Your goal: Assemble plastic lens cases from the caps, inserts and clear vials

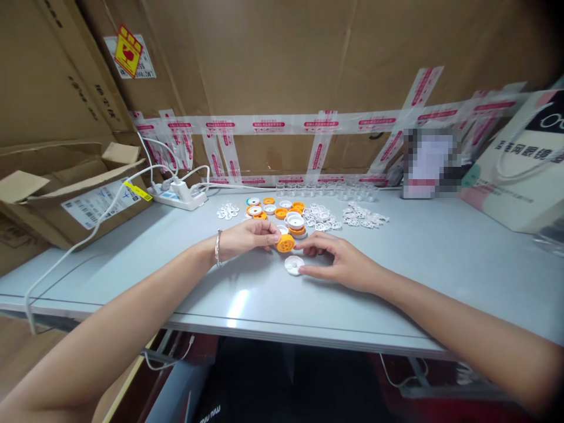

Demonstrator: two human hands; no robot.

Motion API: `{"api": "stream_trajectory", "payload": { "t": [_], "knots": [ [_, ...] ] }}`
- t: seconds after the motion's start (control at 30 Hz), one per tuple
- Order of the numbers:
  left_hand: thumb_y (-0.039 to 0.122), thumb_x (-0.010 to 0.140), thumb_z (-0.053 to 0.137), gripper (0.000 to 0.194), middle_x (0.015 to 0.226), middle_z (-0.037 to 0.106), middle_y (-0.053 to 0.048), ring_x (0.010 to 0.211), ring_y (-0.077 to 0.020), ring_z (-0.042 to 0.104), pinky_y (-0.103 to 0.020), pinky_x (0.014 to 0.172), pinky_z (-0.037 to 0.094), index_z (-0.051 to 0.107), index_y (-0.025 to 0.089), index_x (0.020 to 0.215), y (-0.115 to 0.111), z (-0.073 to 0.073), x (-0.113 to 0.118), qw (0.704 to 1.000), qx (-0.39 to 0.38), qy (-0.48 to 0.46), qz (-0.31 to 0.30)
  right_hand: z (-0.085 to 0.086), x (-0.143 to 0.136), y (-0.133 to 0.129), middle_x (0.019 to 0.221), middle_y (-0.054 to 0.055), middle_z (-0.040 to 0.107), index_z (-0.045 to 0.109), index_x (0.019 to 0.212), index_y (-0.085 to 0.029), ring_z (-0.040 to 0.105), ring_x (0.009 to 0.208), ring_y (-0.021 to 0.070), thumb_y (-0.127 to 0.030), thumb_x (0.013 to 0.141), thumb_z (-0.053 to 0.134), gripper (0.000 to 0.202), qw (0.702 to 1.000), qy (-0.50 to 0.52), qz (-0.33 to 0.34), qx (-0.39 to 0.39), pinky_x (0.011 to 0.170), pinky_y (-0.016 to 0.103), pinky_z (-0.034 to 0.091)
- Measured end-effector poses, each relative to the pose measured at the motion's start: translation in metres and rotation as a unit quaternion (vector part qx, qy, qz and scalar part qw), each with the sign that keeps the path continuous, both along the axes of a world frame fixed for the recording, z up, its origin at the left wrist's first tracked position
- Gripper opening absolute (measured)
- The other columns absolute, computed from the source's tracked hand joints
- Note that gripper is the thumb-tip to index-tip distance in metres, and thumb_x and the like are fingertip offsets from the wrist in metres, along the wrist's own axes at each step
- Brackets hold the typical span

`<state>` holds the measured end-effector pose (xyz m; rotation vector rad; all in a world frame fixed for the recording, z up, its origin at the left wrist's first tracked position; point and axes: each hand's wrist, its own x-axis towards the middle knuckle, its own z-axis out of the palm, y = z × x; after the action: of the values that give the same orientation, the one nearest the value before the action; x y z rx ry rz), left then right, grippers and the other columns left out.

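Note:
Between the thumb and fingers of my left hand (251,238) is a round orange plastic part (285,243), tilted so that its patterned face shows. My right hand (339,261) is just to the right, fingers apart. Its index fingertip comes close to the orange part, and its thumb tip touches the edge of a white plastic disc (294,265) lying on the table. Just behind the hands stand white round cups (295,221) and more orange round parts (281,213), some stacked; my left hand partly hides a few of them.
Piles of small white pieces (365,216) and a row of clear cups (326,190) lie toward the back. A power strip (180,197) with white cables and an opened carton (74,194) stand left. At right are a phone-like upright object (426,164) and a white bag (515,170).

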<state>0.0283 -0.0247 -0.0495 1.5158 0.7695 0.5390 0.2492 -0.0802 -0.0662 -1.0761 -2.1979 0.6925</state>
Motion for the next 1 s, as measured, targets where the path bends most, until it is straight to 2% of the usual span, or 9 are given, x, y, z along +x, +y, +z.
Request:
{"api": "stream_trajectory", "payload": {
  "t": [0.1,0.2,0.43,0.57,0.7,0.83,0.9,1.0],
  "knots": [
    [0.031,0.071,0.070,0.023,0.076,0.059,0.001,0.069,-0.0065,0.054,-0.021,0.069,0.042,0.059,0.013,0.079,-0.003,0.000,0.002,0.999,-0.002,-0.046,-0.022,0.003,-0.001,0.001,0.091,0.005,0.062,0.064,0.099,-0.020,0.057,0.083,0.0165,-0.039,0.078,0.059,0.029,0.998,0.050,-0.037,0.000,0.076,0.032,0.046],
    [0.028,0.073,0.068,0.020,0.087,0.061,-0.002,0.081,-0.0099,0.057,-0.026,0.081,0.042,0.059,0.013,0.080,-0.007,-0.001,0.008,0.994,0.000,-0.092,-0.050,0.005,-0.003,0.004,0.095,0.004,0.064,0.064,0.098,-0.021,0.058,0.088,0.0171,-0.035,0.081,0.056,0.024,0.995,0.095,-0.043,-0.002,0.079,0.032,0.044],
    [0.033,0.074,0.066,0.023,0.095,0.059,-0.004,0.087,-0.0117,0.056,-0.028,0.085,0.042,0.058,0.014,0.085,-0.009,-0.004,0.016,0.993,0.047,-0.100,-0.039,0.004,-0.006,0.007,0.086,0.003,0.065,0.065,0.084,-0.019,0.058,0.079,0.0167,-0.035,0.075,0.062,0.019,0.985,0.153,-0.072,-0.036,0.075,0.032,0.045],
    [0.034,0.072,0.067,0.026,0.088,0.059,-0.003,0.082,-0.0111,0.055,-0.027,0.081,0.042,0.059,0.012,0.082,-0.007,-0.004,0.016,0.991,0.107,-0.079,-0.009,0.005,-0.007,0.006,0.077,0.001,0.064,0.064,0.074,-0.019,0.057,0.074,0.0157,-0.033,0.070,0.065,0.015,0.981,0.154,-0.077,-0.085,0.073,0.031,0.044],
    [0.030,0.067,0.071,0.025,0.077,0.057,0.000,0.071,-0.0084,0.054,-0.024,0.072,0.042,0.057,0.012,0.076,-0.003,-0.008,0.016,0.994,0.086,-0.062,-0.034,0.003,-0.006,0.008,0.077,0.000,0.064,0.065,0.075,-0.019,0.057,0.072,0.0144,-0.030,0.070,0.062,0.012,0.975,0.159,-0.066,-0.144,0.071,0.029,0.044],
    [0.030,0.068,0.070,0.024,0.078,0.058,-0.001,0.072,-0.0096,0.055,-0.025,0.071,0.042,0.057,0.012,0.078,-0.003,-0.008,0.012,0.994,0.093,-0.029,-0.050,0.002,-0.004,0.007,0.073,-0.001,0.064,0.065,0.073,-0.019,0.055,0.070,0.0139,-0.029,0.072,0.059,0.012,0.980,0.128,-0.071,-0.136,0.068,0.028,0.041],
    [0.030,0.068,0.069,0.025,0.082,0.058,-0.002,0.075,-0.0112,0.055,-0.026,0.072,0.043,0.058,0.013,0.082,-0.004,-0.007,0.010,0.990,0.129,0.005,-0.061,0.003,-0.004,0.006,0.072,-0.001,0.063,0.064,0.071,-0.018,0.055,0.069,0.0139,-0.030,0.072,0.059,0.013,0.980,0.120,-0.075,-0.141,0.067,0.027,0.041],
    [0.032,0.064,0.072,0.036,0.095,0.058,-0.003,0.087,-0.0146,0.052,-0.028,0.076,0.042,0.057,0.016,0.092,-0.008,-0.007,0.006,0.963,0.247,0.097,-0.052,0.002,-0.004,0.006,0.070,0.000,0.063,0.064,0.071,-0.018,0.055,0.067,0.0139,-0.032,0.070,0.060,0.015,0.976,0.117,-0.079,-0.164,0.065,0.028,0.041]
  ]
}}
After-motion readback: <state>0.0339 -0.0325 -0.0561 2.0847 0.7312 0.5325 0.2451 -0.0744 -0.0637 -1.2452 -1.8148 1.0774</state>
